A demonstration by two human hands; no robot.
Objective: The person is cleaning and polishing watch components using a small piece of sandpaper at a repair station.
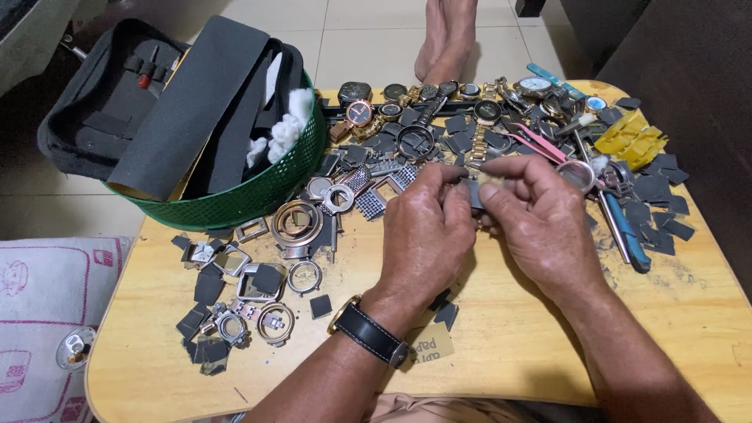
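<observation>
My left hand (427,227) and right hand (540,219) were curled, fingertips pinched on a small dark piece (475,192) above the wooden table (509,345). Watch cases (296,222) and grey scraps (207,290) lay left; a green basket (258,192) stood behind. The piece's axis could not be determined.

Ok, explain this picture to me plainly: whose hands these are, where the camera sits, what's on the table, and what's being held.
The one picture comes from a camera worn on the person's head, looking down at their own bare hands. The left hand, with a black-strapped wristwatch on its wrist, and the right hand pinch a small grey piece between their fingertips; what it is I cannot tell. Below lies a wooden table strewn with watch cases, whole watches, dark grey abrasive scraps and pink tweezers. A green basket stands at the left.
</observation>
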